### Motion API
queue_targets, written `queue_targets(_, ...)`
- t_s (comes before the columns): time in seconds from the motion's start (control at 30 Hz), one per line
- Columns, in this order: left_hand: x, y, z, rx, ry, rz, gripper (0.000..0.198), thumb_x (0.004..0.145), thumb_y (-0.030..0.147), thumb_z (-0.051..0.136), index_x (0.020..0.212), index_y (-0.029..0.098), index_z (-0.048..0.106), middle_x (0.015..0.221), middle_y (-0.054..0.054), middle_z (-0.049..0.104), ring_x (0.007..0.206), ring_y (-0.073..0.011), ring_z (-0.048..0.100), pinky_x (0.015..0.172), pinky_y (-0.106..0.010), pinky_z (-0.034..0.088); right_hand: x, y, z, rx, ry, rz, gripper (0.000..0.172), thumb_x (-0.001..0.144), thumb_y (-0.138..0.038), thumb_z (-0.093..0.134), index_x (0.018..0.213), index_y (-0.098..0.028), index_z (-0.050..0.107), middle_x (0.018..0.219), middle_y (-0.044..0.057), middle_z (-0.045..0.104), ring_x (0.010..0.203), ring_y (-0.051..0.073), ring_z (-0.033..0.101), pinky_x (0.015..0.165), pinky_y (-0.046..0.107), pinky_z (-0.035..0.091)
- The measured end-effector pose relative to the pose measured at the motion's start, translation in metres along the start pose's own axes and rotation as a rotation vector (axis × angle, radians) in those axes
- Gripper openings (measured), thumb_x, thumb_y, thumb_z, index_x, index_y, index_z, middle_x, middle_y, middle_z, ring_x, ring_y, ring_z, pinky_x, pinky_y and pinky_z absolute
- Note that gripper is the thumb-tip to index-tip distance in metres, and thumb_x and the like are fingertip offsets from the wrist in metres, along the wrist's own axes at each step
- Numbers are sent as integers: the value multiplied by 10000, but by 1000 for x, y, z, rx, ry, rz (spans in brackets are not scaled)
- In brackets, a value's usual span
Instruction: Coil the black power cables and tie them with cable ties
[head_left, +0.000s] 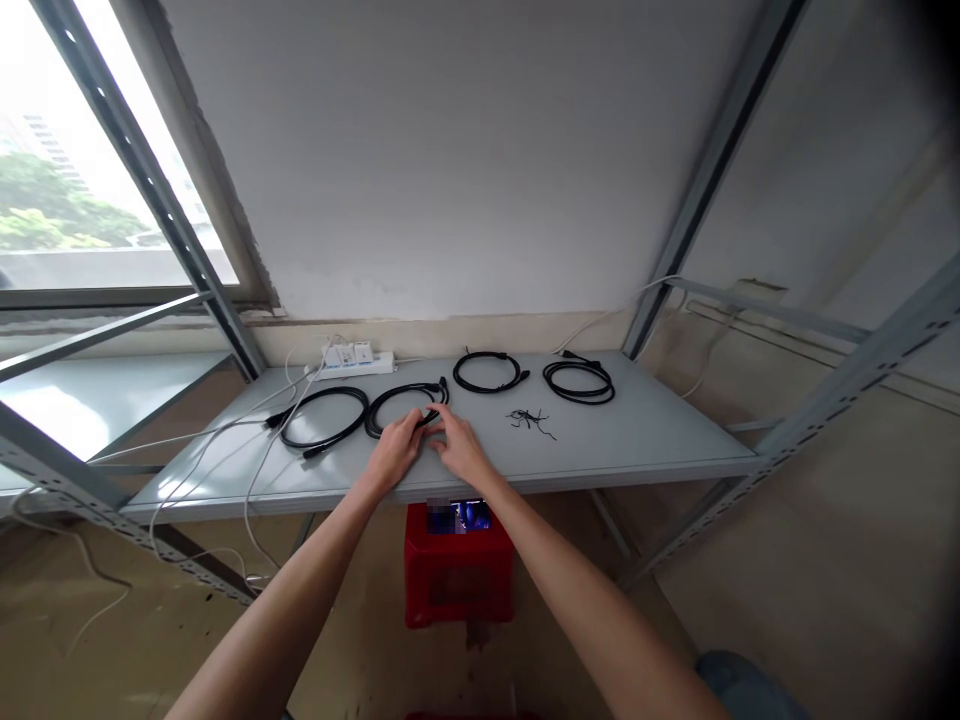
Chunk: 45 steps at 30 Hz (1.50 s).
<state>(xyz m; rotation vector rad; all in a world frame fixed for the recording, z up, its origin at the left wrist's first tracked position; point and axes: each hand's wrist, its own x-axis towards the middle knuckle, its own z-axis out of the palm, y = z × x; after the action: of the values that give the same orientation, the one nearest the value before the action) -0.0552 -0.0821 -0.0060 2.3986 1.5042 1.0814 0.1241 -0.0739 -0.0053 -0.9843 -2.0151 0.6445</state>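
Note:
A coiled black cable (390,396) with a plug end at its upper right lies on the grey shelf (465,468). My left hand (397,448) is closed on the near side of this coil, its fingertips partly hidden. Close beside it, my right hand (457,448) pinches the coil's right side between thumb and fingers. Left of my hands lies a looser black cable loop (327,391) with its connector ends apart. Behind and to the right are a third coiled cable (487,388) and a fourth coil (579,393). A small heap of thin black twist ties (529,420) is right of my right hand.
At the shelf's back left stands a white power strip (356,366) with adapters; white cords hang over the shelf's left front. Metal uprights (682,230) flank the shelf. Below the front edge is a red stool (459,575) with a lit phone (469,516) on it.

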Motion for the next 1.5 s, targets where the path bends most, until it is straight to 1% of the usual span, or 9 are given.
queue_targets(0.2,-2,6,-4,26,19,-7,117,1024,276,445,975,232,542,906,-57,700,838,-220,676,741,-291,458,2,9,-1,361,-19,126,659,786,-18,593,1380,-252,430,979,6,765,1100,224,714,1064,444,472)
queue_targets(0.3,-3,7,-5,28,28,20,143,1029,271,425,943,233,533,900,-50,681,818,-206,656,740,-287,457,3,14,0,444,-40,144,645,770,-37,612,1354,-246,437,963,4,766,1085,224,721,1076,452,461)
queue_targets(0.43,-4,6,-4,30,57,56,146,1019,252,441,913,233,540,939,-53,681,838,-195,650,752,-281,464,3,14,-2,504,-29,155,623,774,-156,711,1333,-241,449,908,0,760,1031,235,721,1049,456,461)
queue_targets(0.67,-4,7,-4,58,74,72,168,1031,260,436,1013,224,599,930,-57,691,849,-199,664,754,-281,481,4,8,-5,491,-18,128,636,671,-104,704,1263,-240,515,889,-16,729,958,215,671,935,391,474)
queue_targets(0.83,-5,11,-5,56,63,97,193,1032,285,474,1090,228,649,952,-61,711,858,-195,683,773,-279,501,3,6,-4,469,30,106,445,678,-156,713,1093,-237,574,799,-31,679,808,196,633,789,336,480)
queue_targets(0.97,-6,8,-3,46,68,116,228,1028,274,483,1147,234,674,1010,-72,730,912,-202,708,793,-279,524,0,7,-3,430,51,87,366,733,-195,694,1081,-246,593,790,-34,676,710,173,594,713,310,461)
queue_targets(1.23,-6,6,-3,34,34,96,240,1019,265,495,1167,235,681,1034,-72,741,915,-198,715,812,-282,527,-1,7,-2,382,67,119,337,748,-218,708,1055,-251,574,821,-30,676,727,178,624,711,308,482)
queue_targets(1.4,-5,9,-4,27,18,79,252,1037,275,451,1163,237,666,1031,-69,727,906,-200,700,797,-287,511,0,6,-1,382,39,129,378,761,-206,709,1078,-271,514,914,-11,741,787,197,686,797,347,515)
queue_targets(1.5,-4,11,-6,52,18,92,247,1038,274,443,1132,237,668,949,-55,706,843,-187,677,766,-275,496,-1,6,-1,430,3,112,386,767,-217,703,1087,-270,495,883,-18,746,799,205,699,829,363,528)
